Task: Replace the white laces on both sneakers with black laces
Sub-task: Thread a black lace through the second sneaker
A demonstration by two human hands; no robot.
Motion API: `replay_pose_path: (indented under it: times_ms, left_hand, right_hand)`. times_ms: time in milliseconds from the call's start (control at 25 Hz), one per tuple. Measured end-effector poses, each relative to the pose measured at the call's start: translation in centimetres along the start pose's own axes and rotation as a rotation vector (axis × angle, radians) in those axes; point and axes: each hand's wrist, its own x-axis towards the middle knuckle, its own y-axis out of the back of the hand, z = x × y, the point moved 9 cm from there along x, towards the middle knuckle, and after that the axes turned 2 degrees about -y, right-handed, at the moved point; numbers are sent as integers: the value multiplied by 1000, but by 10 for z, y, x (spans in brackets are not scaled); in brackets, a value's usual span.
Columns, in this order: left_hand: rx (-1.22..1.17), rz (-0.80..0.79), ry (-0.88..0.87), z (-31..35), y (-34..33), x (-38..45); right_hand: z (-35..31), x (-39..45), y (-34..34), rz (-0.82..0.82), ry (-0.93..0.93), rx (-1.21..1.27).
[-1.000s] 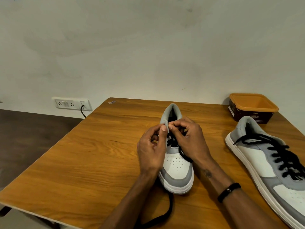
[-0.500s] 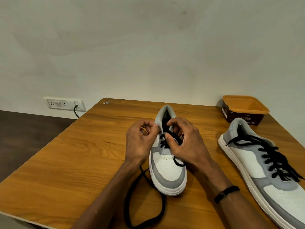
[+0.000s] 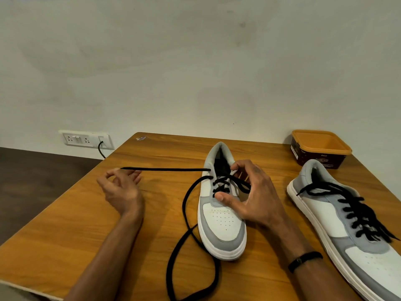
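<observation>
The centre sneaker stands upright on the wooden worktop, toe toward the near edge, heel toward the far edge. A black lace is threaded through its upper eyelets. One end runs taut and level from the top left eyelet out to the left hand, which pinches the lace tip between thumb and fingertips, the other fingers loosely curled. The remaining length leaves the shoe's left side and lies in loose loops on the worktop down to the near edge.

The right hand rests on the sneaker with fingers curved over the tongue and lacing; the thumb presses on the grey panel below the eyelets.

A second sneaker, fully laced in black, lies near the right edge.

A brown tub with an orange rim stands at the far right corner. Its visible interior shows only orange lining; the bottom cannot be seen.
</observation>
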Motion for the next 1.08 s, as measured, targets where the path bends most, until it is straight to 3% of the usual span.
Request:
replay_pose_path:
  times_ms: [120, 160, 280, 360, 480, 640, 720, 840, 960, 1080]
  left_hand:
    - [407, -361, -625, 42, -45, -57]
    - [477, -513, -753, 40, -63, -78]
    - [502, -820, -888, 27, -94, -115]
    - [446, -822, -969, 31, -96, -120]
    - [439, -628, -874, 37, -85, -90]
    - [548, -254, -526, 16, -41, -13]
    - [590, -184, -421, 6, -24, 3]
    - [742, -277, -449, 5, -34, -14]
    - [641, -419, -674, 32, -51, -49]
    - [605, -773, -805, 33, -77, -87]
  right_hand:
    - [-2, -1, -2, 8, 3, 16]
    - [-3, -1, -2, 15, 7, 19]
    - [-3, -1, -3, 30, 21, 29]
    - [-2, -1, -4, 31, 23, 27]
    - [0, 0, -4, 35, 15, 9]
    - [0, 1, -2, 45, 9, -1]
    - [1, 1, -2, 41, 6, -9]
    - [1, 0, -2, 44, 0, -8]
    - [0, -1, -3, 43, 4, 4]
    - [-2, 0, -2, 43, 13, 10]
